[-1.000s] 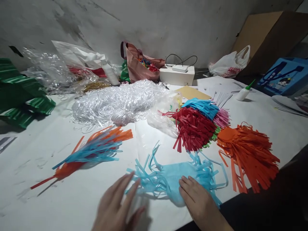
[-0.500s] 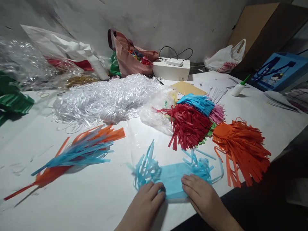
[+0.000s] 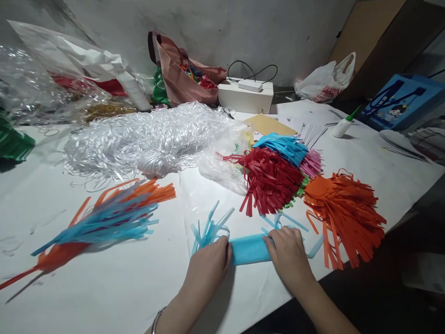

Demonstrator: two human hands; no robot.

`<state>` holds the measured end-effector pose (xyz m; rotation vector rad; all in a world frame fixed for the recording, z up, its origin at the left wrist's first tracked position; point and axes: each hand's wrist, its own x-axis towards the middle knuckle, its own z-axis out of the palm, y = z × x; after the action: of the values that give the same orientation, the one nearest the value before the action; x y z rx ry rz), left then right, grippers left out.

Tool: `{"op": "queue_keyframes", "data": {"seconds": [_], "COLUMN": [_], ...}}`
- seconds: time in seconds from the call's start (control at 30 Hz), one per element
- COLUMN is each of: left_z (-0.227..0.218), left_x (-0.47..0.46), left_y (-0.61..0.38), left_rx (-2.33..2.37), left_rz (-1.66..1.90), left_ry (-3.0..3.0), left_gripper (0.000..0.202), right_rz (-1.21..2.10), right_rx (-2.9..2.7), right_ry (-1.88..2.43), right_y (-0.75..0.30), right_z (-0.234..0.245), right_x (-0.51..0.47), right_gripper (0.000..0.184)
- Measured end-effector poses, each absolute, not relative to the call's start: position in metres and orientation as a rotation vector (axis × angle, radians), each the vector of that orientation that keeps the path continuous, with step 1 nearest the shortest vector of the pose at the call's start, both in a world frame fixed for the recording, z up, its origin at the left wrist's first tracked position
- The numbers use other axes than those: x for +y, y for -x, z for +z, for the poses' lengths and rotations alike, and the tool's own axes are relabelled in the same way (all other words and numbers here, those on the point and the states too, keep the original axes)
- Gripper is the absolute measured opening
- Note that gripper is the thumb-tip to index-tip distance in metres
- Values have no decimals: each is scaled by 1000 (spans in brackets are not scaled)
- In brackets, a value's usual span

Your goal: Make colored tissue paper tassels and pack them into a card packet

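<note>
A light blue fringed paper sheet (image 3: 251, 249) lies near the table's front edge, its plain middle band folded narrow and its cut strips spreading at both ends. At the left end of the band, my left hand (image 3: 211, 260) is closed around the paper, fingertips hidden. My right hand (image 3: 288, 248) grips the other end, fingers bent over the top and thumb on the near side. To the left lie a blue tassel (image 3: 111, 225) and an orange tassel (image 3: 64, 255), overlapping, with twisted ends pointing left.
Orange fringed paper (image 3: 347, 213) lies on the right, beside red fringed paper (image 3: 274, 178) and a blue bundle (image 3: 281, 146). Behind is a heap of shiny white ribbon (image 3: 149, 139). A glue bottle (image 3: 342, 127) stands farther back, near a white box (image 3: 245, 98).
Both hands have moved away from me, taking the near edge along. The blue band is narrower now, and my fingers curl over it more tightly. The view has shifted slightly.
</note>
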<state>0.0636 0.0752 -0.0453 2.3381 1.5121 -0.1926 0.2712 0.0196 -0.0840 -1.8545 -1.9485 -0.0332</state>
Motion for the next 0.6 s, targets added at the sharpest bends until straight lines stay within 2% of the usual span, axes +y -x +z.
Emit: {"op": "queue_keyframes", "data": {"seconds": [0.13, 0.23, 0.3, 0.43, 0.6], "left_z": [-43, -42, -44, -53, -54], "left_x": [78, 79, 80, 81, 71], "left_y": [-68, -71, -72, -72, -63], "left_rx": [1538, 1551, 1559, 1576, 1576], "left_rz": [-265, -307, -314, -293, -183], "left_ry": [-2354, -2366, -2372, -2397, -2485], "left_gripper": [26, 27, 26, 22, 24], "right_rz": [-93, -191, -230, -120, -135], "right_rx": [-1935, -1876, -1909, -2199, -2242], "right_ry": [1884, 1888, 1740, 1305, 1321], "right_y": [-272, -274, -273, -262, -253], "right_z": [-81, -73, -67, -69, -85], "right_x": [22, 20, 15, 5, 2], "right_gripper": [36, 23, 17, 21, 26]}}
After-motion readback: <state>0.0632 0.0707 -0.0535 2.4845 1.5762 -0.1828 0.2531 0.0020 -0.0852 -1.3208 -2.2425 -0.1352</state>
